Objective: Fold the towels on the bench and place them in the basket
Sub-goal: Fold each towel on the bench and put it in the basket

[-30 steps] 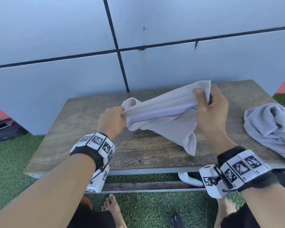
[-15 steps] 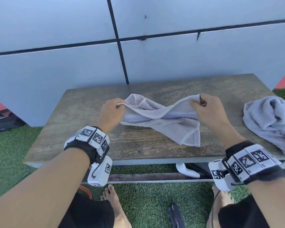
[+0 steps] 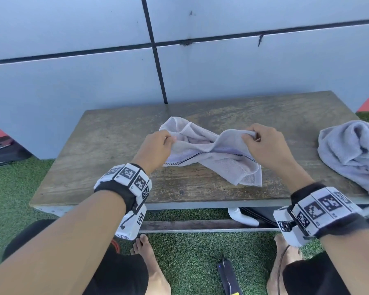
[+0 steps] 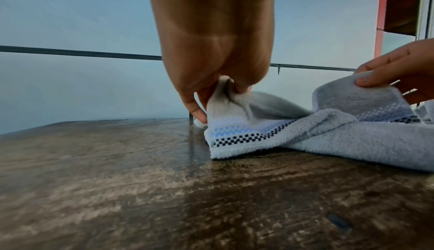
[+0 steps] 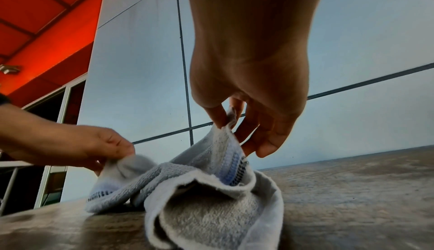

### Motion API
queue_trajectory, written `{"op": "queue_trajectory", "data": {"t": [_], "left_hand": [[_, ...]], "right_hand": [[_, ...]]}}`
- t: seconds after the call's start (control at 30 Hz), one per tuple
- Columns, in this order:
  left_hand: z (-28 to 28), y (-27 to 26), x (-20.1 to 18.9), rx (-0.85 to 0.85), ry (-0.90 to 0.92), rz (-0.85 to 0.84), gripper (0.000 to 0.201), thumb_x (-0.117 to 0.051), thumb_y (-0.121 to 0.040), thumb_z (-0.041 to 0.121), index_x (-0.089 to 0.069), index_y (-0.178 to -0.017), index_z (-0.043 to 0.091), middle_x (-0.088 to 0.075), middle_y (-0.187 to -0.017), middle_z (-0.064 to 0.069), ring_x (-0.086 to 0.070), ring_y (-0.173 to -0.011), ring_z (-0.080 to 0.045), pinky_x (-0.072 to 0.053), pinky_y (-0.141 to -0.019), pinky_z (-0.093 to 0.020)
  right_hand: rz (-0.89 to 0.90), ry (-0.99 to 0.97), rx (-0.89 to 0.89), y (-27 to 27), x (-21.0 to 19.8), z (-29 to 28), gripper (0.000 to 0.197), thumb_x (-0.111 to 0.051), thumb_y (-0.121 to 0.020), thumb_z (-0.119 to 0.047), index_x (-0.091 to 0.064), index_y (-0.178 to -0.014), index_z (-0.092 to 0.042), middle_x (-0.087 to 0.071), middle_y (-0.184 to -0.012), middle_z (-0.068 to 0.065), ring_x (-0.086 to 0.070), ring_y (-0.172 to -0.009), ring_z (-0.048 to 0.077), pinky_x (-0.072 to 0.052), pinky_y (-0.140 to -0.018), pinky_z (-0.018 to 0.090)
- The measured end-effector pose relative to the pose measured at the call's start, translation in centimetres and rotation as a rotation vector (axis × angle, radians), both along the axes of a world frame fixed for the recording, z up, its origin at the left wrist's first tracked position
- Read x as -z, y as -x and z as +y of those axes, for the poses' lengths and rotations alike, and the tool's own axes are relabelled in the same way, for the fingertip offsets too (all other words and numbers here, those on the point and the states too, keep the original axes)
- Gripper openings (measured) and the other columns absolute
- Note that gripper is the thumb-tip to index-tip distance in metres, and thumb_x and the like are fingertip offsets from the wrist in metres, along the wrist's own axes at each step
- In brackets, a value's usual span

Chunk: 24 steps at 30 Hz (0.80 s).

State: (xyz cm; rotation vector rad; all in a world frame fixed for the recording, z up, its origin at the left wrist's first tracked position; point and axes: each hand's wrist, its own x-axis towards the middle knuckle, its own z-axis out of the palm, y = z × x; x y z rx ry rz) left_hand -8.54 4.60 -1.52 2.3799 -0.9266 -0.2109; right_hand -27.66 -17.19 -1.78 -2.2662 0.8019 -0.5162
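A pale grey towel point(image 3: 217, 160) with a checkered blue-and-black border lies crumpled on the middle of the wooden bench point(image 3: 107, 158). My left hand point(image 3: 158, 145) pinches its left edge point(image 4: 223, 94) just above the bench top. My right hand point(image 3: 262, 143) pinches the right edge point(image 5: 231, 122) between thumb and forefinger, the other fingers hanging loose. The towel point(image 5: 199, 198) sags between the two hands and touches the wood. A second crumpled grey towel point(image 3: 354, 154) lies at the bench's right end. No basket is in view.
A pale panelled wall point(image 3: 115, 77) stands right behind the bench. Green artificial turf point(image 3: 190, 256) lies below, with my bare feet point(image 3: 145, 250), a white object point(image 3: 243, 218) under the bench and a dark bag point(image 3: 4, 150) at far left.
Both hands have come down and closer together. The towel, held up and stretched a second ago, now sags onto the bench top between them.
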Motion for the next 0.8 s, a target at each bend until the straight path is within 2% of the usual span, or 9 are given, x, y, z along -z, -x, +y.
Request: {"op": "queue_trajectory", "data": {"t": [0.17,0.27,0.33,0.4,0.5,0.53,0.6,0.67,0.8], "left_hand": [[-0.3,0.2,-0.8,-0.04,0.102,0.07,0.037,-0.048,-0.101,0.047,-0.048,-0.086,0.014,-0.049,-0.073,0.005,-0.039,-0.057,-0.012,-0.032,-0.052,-0.026],[-0.4,-0.2,-0.6,0.004,0.071,0.129,0.03,-0.063,-0.094,0.04,-0.049,-0.099,0.013,-0.052,-0.08,0.004,-0.045,-0.061,-0.011,-0.037,-0.055,-0.026],[-0.7,-0.3,-0.4,0.033,0.063,0.11,0.023,-0.061,-0.095,0.032,-0.05,-0.091,0.012,-0.052,-0.078,0.001,-0.044,-0.061,-0.012,-0.038,-0.057,-0.027],[-1.1,-0.3,0.0,0.079,0.074,0.056,0.024,-0.06,-0.095,0.029,-0.056,-0.083,0.008,-0.054,-0.09,0.002,-0.048,-0.076,-0.013,-0.045,-0.072,-0.032],[-1.4,0.3,1.0,0.255,-0.091,0.035,0.032,-0.066,-0.093,0.025,-0.06,-0.068,0.005,-0.053,-0.133,0.0,-0.046,-0.117,-0.017,-0.036,-0.106,-0.037],[-1.5,0.5,1.5,0.316,-0.15,0.06,0.037,-0.066,-0.093,0.026,-0.057,-0.063,0.005,-0.057,-0.132,-0.005,-0.052,-0.111,-0.021,-0.04,-0.102,-0.038],[-1.4,1.1,1.8,0.347,-0.171,0.1,0.038,-0.063,-0.094,0.025,-0.056,-0.065,0.002,-0.064,-0.095,-0.006,-0.057,-0.08,-0.015,-0.047,-0.078,-0.035],[-1.1,1.3,1.7,0.275,-0.088,0.119,0.038,-0.061,-0.094,0.018,-0.042,-0.063,0.005,-0.044,-0.063,0.0,-0.037,-0.052,-0.007,-0.035,-0.057,-0.025],[0.5,1.1,1.4,0.2,0.03,-0.012,0.037,-0.061,-0.094,0.018,-0.043,-0.063,0.008,-0.045,-0.075,-0.001,-0.04,-0.065,-0.004,-0.031,-0.062,-0.02]], "right_hand": [[0.054,0.087,0.132,-0.3,0.7,-0.8,0.032,-0.048,-0.097,-0.035,-0.063,-0.084,-0.01,-0.061,-0.068,0.009,-0.059,-0.068,0.034,-0.05,-0.061,0.039],[-0.005,0.143,0.156,-0.6,0.8,-1.2,0.026,-0.047,-0.098,-0.037,-0.062,-0.086,-0.019,-0.061,-0.08,0.008,-0.057,-0.076,0.031,-0.049,-0.067,0.038],[-0.009,0.131,0.114,-0.6,0.7,-1.2,0.02,-0.05,-0.098,-0.034,-0.065,-0.09,-0.023,-0.063,-0.082,0.006,-0.059,-0.077,0.028,-0.049,-0.067,0.036],[0.072,0.043,0.008,-0.5,0.8,-0.7,0.019,-0.052,-0.098,-0.03,-0.068,-0.09,-0.025,-0.066,-0.076,0.002,-0.061,-0.071,0.023,-0.047,-0.061,0.032],[0.259,-0.012,-0.204,-0.6,1.3,0.7,0.026,-0.055,-0.098,-0.033,-0.068,-0.079,-0.022,-0.061,-0.066,-0.001,-0.051,-0.057,0.017,-0.037,-0.051,0.027],[0.276,-0.011,-0.258,-0.7,1.5,1.1,0.028,-0.056,-0.098,-0.033,-0.068,-0.076,-0.019,-0.059,-0.064,0.001,-0.047,-0.055,0.017,-0.034,-0.052,0.027],[0.243,-0.008,-0.328,-0.7,1.9,1.5,0.032,-0.057,-0.098,-0.03,-0.063,-0.072,-0.013,-0.056,-0.064,0.007,-0.042,-0.055,0.017,-0.031,-0.054,0.027],[0.178,0.023,-0.345,-0.7,2.0,1.5,0.03,-0.057,-0.099,-0.028,-0.063,-0.076,-0.009,-0.058,-0.07,0.004,-0.045,-0.06,0.018,-0.033,-0.057,0.027],[-0.018,0.14,-0.114,-0.4,1.7,1.1,0.02,-0.058,-0.099,-0.022,-0.072,-0.107,-0.011,-0.06,-0.112,0.002,-0.051,-0.104,0.024,-0.041,-0.087,0.033]]}}
